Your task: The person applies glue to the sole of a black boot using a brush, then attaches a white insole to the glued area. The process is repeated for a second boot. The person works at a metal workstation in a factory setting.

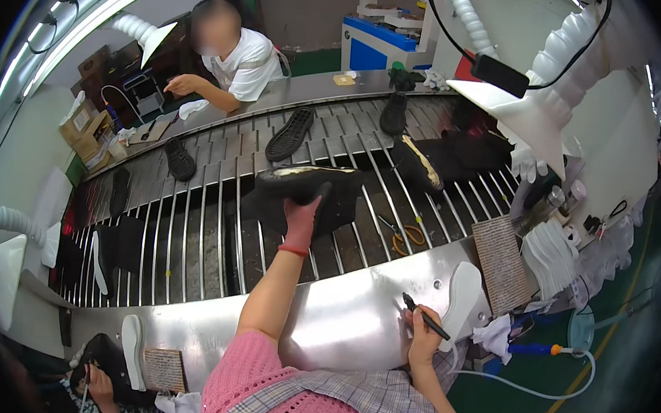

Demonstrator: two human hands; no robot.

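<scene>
My left hand (300,223), in a reddish glove, reaches over the conveyor and grips the near edge of a black shoe upper (268,205). A cream-coloured strip runs along the upper's far edge. My right hand (422,343) is closed round a black pen-like tool (432,322), its tip pointing up and left above the metal ledge. Just right of that tool, a white shoe sole (461,298) lies on the ledge. Scissors with orange handles (407,237) rest on the conveyor bars to the right of the upper.
Dark soles (289,134) and shoes (180,160) lie along the conveyor bars (187,250). Another black upper (459,154) sits at right. Stacked white soles (548,251) stand by a brown textured board (501,263). A co-worker (241,56) sits across; another person's hand (101,385) is at lower left.
</scene>
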